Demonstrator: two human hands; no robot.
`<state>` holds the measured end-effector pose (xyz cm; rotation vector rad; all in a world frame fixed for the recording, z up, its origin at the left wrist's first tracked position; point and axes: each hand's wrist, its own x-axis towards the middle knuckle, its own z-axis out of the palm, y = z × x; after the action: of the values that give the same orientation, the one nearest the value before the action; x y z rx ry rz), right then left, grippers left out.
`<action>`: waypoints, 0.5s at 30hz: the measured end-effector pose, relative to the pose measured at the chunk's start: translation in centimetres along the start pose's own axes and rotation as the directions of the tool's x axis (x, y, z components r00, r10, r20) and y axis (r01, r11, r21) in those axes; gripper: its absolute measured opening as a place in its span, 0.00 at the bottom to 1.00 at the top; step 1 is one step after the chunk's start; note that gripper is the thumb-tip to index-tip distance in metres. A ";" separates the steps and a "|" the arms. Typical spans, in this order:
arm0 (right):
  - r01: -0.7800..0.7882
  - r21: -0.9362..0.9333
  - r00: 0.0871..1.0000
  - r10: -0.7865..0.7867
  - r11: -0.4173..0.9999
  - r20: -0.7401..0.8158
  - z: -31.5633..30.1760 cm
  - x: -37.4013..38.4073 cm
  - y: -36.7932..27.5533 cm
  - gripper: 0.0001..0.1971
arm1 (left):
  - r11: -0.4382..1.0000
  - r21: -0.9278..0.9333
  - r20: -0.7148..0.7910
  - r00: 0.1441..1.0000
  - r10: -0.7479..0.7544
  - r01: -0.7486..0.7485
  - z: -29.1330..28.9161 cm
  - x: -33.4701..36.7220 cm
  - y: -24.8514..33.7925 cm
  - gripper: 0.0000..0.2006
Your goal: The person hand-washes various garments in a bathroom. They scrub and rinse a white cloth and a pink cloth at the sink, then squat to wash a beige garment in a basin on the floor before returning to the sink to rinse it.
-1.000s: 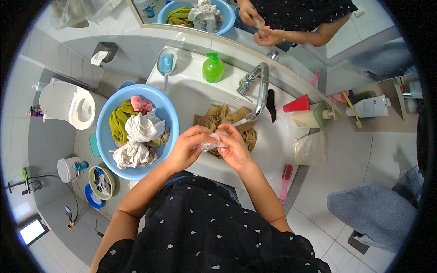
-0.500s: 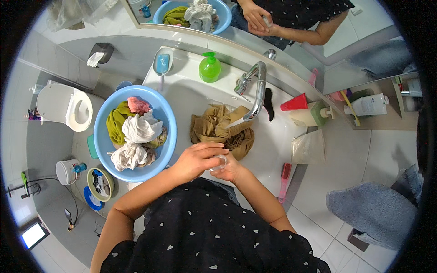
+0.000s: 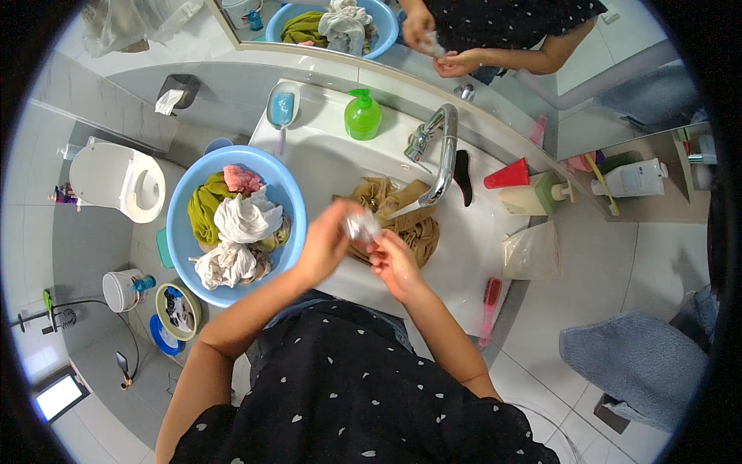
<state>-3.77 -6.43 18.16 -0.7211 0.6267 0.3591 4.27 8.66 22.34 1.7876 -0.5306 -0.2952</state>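
Observation:
In my left hand [image 3: 328,243] is a small clear, whitish plastic-looking thing [image 3: 361,226], blurred by motion; its kind cannot be made out. My right hand [image 3: 398,267] is just beside it, palm turned up and fingers loosely curled and apart, the fingertips close to the thing's lower end. Both hands are over the near side of a white sink [image 3: 471,247]. Below them a wet brown cloth garment [image 3: 417,236] lies bunched in the basin, partly hidden by the hands. Water runs onto it from the chrome faucet [image 3: 447,158].
A blue basin [image 3: 176,224] of white, green and pink laundry stands at the sink's left. Along the back rim are a soap dish [image 3: 281,108] and a green pump bottle [image 3: 363,116]. A black brush [image 3: 462,178], red tube [image 3: 506,175] and pink-handled brush [image 3: 489,309] are at the right.
My hands were together around the clear thing. Now my left hand has lifted forward with it, over the brown garment, and my right hand has come apart from the left, its fingers loosened.

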 end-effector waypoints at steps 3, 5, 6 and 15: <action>0.049 -0.046 0.995 -0.052 0.998 -0.083 -1.5 -0.8 -0.4 0.06 | 0.952 -0.282 -0.128 0.979 -0.161 0.119 -2.2 4.4 -3.5 0.13; 0.075 -0.061 0.986 -0.083 0.995 -0.146 -2.8 -1.5 -0.6 0.05 | 0.915 -0.364 -0.202 0.945 -0.258 0.173 -3.6 7.3 -4.6 0.12; 0.083 -0.063 0.979 -0.093 0.995 -0.180 -3.5 -2.0 -0.6 0.05 | 0.921 -0.330 -0.219 0.933 -0.286 0.204 -4.2 8.5 -5.4 0.13; 0.123 0.010 0.911 -0.109 0.992 -0.398 -6.8 -5.4 1.0 0.04 | 0.944 0.222 -0.507 0.856 -0.102 0.243 -5.9 17.0 -15.4 0.11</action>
<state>-11.13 -11.05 17.18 -0.8011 0.9677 0.0876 24.73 8.38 10.52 2.0959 -0.0417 0.1252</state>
